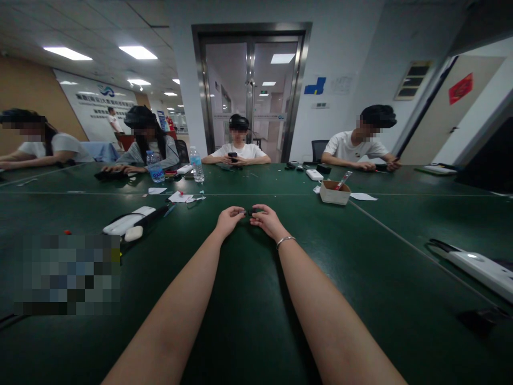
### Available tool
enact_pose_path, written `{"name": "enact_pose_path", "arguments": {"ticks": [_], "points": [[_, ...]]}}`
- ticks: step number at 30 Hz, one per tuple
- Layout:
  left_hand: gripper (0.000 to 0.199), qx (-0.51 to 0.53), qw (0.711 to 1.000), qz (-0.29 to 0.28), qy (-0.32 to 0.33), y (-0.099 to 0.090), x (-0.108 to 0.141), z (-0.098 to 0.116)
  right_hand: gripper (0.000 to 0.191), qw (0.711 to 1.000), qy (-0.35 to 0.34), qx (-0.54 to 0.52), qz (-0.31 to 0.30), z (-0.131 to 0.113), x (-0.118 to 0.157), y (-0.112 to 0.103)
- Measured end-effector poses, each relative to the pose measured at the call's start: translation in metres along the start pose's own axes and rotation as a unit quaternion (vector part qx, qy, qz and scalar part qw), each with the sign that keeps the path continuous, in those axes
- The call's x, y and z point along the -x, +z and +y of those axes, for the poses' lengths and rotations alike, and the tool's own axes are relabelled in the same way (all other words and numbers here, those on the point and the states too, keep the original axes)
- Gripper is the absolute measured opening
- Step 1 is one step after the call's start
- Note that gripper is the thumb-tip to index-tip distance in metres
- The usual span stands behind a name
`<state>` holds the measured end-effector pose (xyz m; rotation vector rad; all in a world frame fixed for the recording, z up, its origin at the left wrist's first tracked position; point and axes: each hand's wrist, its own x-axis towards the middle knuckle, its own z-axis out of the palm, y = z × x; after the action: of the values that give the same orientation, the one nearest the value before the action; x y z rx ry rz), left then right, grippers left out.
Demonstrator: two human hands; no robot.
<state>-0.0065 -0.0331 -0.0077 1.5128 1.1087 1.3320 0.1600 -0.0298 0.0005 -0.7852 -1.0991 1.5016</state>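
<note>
Both my arms reach out over the dark green table (248, 299). My left hand (230, 220) is closed, its thumb and fingertips pinched together on something too small to make out. Facing it, my right hand (266, 220) pinches a small black object (251, 212) between thumb and fingers; its kind does not show. A narrow gap lies between the fingertips of the two hands. A metal bracelet (285, 241) circles my right wrist.
Left of my hands lie a white power strip (129, 220) and a blurred-out patch. A cardboard box (335, 193) holding a pen-like item, bottles (196, 166) and paper scraps (181, 197) stand farther off. Another power strip (481, 267) is at right. Several people in headsets sit opposite.
</note>
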Motion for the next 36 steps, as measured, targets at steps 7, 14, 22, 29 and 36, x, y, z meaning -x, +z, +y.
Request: {"name": "enact_pose_path", "arguments": {"ticks": [7,14,22,29,36], "points": [[0.03,0.026,0.999,-0.001,-0.027,0.003,0.0014,0.0036,0.027,1.0,0.005,-0.001,-0.004,-0.0009,0.0014,0.0],[0.032,0.016,0.999,-0.015,-0.024,0.0037,0.0038,0.007,0.024,1.0,0.003,-0.01,0.004,-0.0028,0.0027,0.001],[0.031,0.002,1.0,-0.014,-0.019,0.0033,0.003,0.006,0.017,1.0,0.01,-0.007,-0.006,-0.0025,0.0013,0.0008],[0.032,0.01,1.0,-0.007,-0.022,0.0035,-0.0003,0.0029,0.011,1.0,0.015,-0.008,-0.016,-0.0032,0.0007,-0.0011],[0.027,0.01,0.999,-0.004,-0.041,0.0032,0.0006,0.006,0.011,0.999,0.016,-0.013,-0.025,-0.0033,0.0013,-0.0025]]}}
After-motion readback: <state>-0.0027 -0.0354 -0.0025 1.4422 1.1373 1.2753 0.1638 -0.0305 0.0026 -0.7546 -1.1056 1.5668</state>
